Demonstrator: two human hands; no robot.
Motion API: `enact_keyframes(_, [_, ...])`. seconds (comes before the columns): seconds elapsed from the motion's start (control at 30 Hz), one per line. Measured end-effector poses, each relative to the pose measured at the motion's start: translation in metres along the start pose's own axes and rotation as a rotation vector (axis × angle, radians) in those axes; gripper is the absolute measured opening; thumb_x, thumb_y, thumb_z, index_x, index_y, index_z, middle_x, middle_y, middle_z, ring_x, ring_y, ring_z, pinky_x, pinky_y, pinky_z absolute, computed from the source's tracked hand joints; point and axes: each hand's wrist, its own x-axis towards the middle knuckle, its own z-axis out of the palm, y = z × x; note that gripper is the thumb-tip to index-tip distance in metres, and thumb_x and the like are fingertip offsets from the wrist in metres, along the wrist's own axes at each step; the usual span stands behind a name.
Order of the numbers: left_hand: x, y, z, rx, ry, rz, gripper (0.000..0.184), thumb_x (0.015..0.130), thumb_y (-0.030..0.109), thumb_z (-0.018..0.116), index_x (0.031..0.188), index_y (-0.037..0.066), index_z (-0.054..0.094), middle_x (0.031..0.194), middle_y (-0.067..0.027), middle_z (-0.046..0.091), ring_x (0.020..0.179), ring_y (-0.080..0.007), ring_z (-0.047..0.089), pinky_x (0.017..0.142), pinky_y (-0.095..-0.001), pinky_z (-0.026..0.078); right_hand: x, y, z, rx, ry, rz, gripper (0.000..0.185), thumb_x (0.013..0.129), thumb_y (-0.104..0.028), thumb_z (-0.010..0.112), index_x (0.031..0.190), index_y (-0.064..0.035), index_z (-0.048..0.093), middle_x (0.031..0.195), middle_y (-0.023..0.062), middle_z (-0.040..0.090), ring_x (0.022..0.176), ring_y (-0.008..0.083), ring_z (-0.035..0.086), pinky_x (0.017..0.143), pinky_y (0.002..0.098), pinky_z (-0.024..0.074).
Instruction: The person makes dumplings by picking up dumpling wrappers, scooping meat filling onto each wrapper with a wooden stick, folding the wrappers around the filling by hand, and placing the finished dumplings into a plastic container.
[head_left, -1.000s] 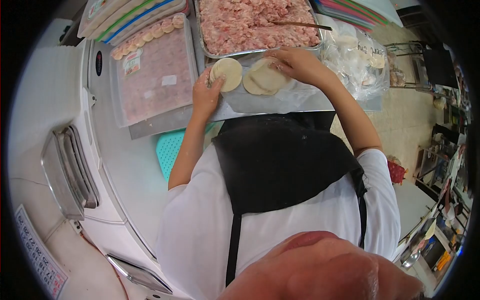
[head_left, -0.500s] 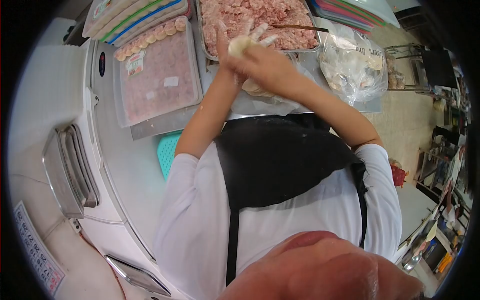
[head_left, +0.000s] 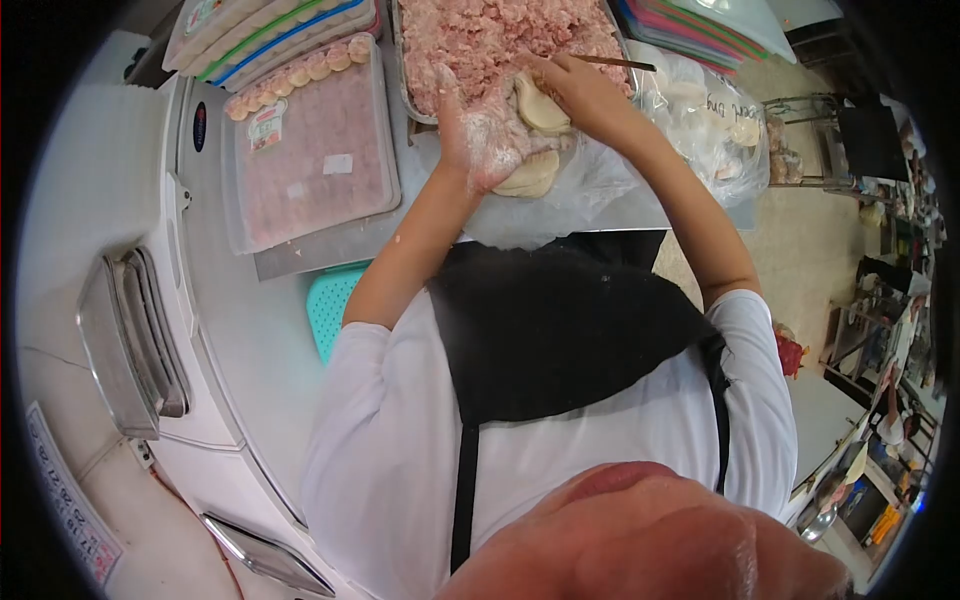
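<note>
Round dough wrappers [head_left: 546, 112] in handling beside minced meat [head_left: 510, 32]

Left hand [head_left: 490, 135]: floured, palm up, fingers spread wide, apparently supporting the wrappers from beneath. Right hand [head_left: 590, 95]: fingers bent at the wrappers' far edge; whether they grip cannot be told. A second wrapper stack [head_left: 530, 178] lies on a plastic sheet [head_left: 605, 190], partly hidden. Expected handling: light, limp, easily torn or stuck together; best held gently by the rim

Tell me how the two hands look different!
The left hand shows its white-dusted palm; the right hand shows its back. The left hand's thumb sticks out; the right hand's fingers bend down at the pale dough. Both hands are bare.
</note>
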Motion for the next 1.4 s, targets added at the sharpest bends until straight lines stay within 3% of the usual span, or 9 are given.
enact_keyframes(0.1, [0.003, -0.006, -0.004, 0.069, 0.033, 0.091, 0.098, 0.075, 0.082, 0.032, 0.139, 0.006, 0.033, 0.135, -0.0165, 0.04, 0.122, -0.0306, 0.043, 0.104, -0.0491, 0.034, -0.011, -0.058, 0.001, -0.008, 0.023, -0.119, 0.045, 0.079, -0.014, 0.059, 0.123, -0.0191, 0.054, 0.085, 0.0141, 0.054, 0.08, 0.0309, 0.058, 0.067, 0.0395, 0.0481])
enact_keyframes(0.17, [0.028, -0.014, -0.068, -0.39, -0.4, -0.099, 0.098, 0.077, 0.079, 0.032, 0.138, 0.003, 0.033, 0.137, -0.017, 0.04, 0.124, -0.0326, 0.041, 0.104, -0.0492, 0.033, -0.017, -0.077, 0.015, 0.094, 0.046, -0.2, 0.043, 0.08, -0.014, 0.058, 0.123, -0.0205, 0.054, 0.087, 0.015, 0.056, 0.079, 0.0308, 0.058, 0.067, 0.0395, 0.048])
enact_keyframes(0.23, [0.0, -0.009, -0.008, 0.032, 0.159, 0.016, 0.096, 0.08, 0.078, 0.028, 0.138, 0.003, 0.034, 0.138, -0.0169, 0.04, 0.125, -0.0322, 0.041, 0.103, -0.0478, 0.034, -0.013, -0.04, 0.017, 0.115, 0.025, 0.019, 0.042, 0.08, -0.017, 0.06, 0.122, -0.0175, 0.054, 0.091, 0.0184, 0.059, 0.08, 0.0311, 0.06, 0.067, 0.0406, 0.0477])
enact_keyframes(0.37, [-0.031, 0.004, -0.019, 0.233, 0.063, 0.052, 0.079, 0.083, 0.073, 0.033, 0.121, 0.006, 0.05, 0.12, -0.0131, 0.055, 0.115, -0.0289, 0.049, 0.104, -0.0419, 0.029, -0.02, -0.015, -0.019, -0.143, -0.214, 0.294, 0.037, 0.083, -0.023, 0.058, 0.116, -0.0091, 0.05, 0.083, 0.0206, 0.064, 0.08, 0.035, 0.063, 0.068, 0.0473, 0.0478])
enact_keyframes(0.6, [-0.041, 0.003, -0.089, 1.521, 0.252, 0.311, 0.038, 0.082, 0.034, 0.063, 0.104, 0.004, 0.058, 0.109, -0.0134, 0.058, 0.106, -0.0273, 0.052, 0.094, -0.0372, 0.038, -0.028, -0.026, 0.01, 0.247, -0.2, 0.249, 0.031, 0.087, -0.022, 0.057, 0.111, -0.002, 0.052, 0.093, 0.0226, 0.062, 0.087, 0.0394, 0.059, 0.073, 0.0459, 0.0457])
enact_keyframes(0.77, [-0.039, -0.02, -0.074, 2.004, 0.147, 0.65, 0.034, 0.072, 0.027, 0.072, 0.096, 0.005, 0.063, 0.094, -0.0128, 0.06, 0.096, -0.0313, 0.055, 0.088, -0.0388, 0.042, -0.045, 0.021, 0.044, -0.051, -0.437, 0.156, 0.026, 0.085, -0.019, 0.053, 0.108, -0.0072, 0.057, 0.094, 0.0191, 0.063, 0.086, 0.0363, 0.061, 0.072, 0.0456, 0.048])
enact_keyframes(0.97, [-0.03, -0.009, -0.118, 1.744, 0.358, 0.457, 0.028, 0.077, 0.027, 0.069, 0.094, 0.004, 0.067, 0.09, -0.0136, 0.059, 0.093, -0.0309, 0.057, 0.085, -0.0383, 0.043, -0.069, 0.03, 0.066, -0.112, -0.283, 0.174, 0.02, 0.085, -0.021, 0.053, 0.099, -0.0102, 0.062, 0.091, 0.014, 0.062, 0.084, 0.0324, 0.062, 0.069, 0.0436, 0.0491])
enact_keyframes(1.2, [-0.044, -0.01, -0.085, 1.653, 0.157, 0.601, 0.023, 0.087, 0.019, 0.056, 0.101, 0.005, 0.068, 0.095, -0.0149, 0.062, 0.093, -0.0293, 0.057, 0.084, -0.037, 0.043, -0.067, 0.005, -0.034, 0.011, -0.299, 0.169, 0.019, 0.083, -0.022, 0.061, 0.096, -0.0073, 0.061, 0.09, 0.0116, 0.059, 0.08, 0.0309, 0.06, 0.068, 0.0396, 0.0484])
enact_keyframes(1.4, [-0.031, 0.0, -0.088, 1.573, 0.183, 0.528, 0.022, 0.088, 0.018, 0.055, 0.103, 0.007, 0.067, 0.099, -0.0132, 0.061, 0.093, -0.0284, 0.057, 0.084, -0.0359, 0.044, -0.05, -0.013, 0.019, 0.111, -0.258, 0.022, 0.022, 0.081, -0.021, 0.063, 0.1, -0.0087, 0.062, 0.091, 0.0115, 0.062, 0.085, 0.0313, 0.06, 0.073, 0.0419, 0.0486])
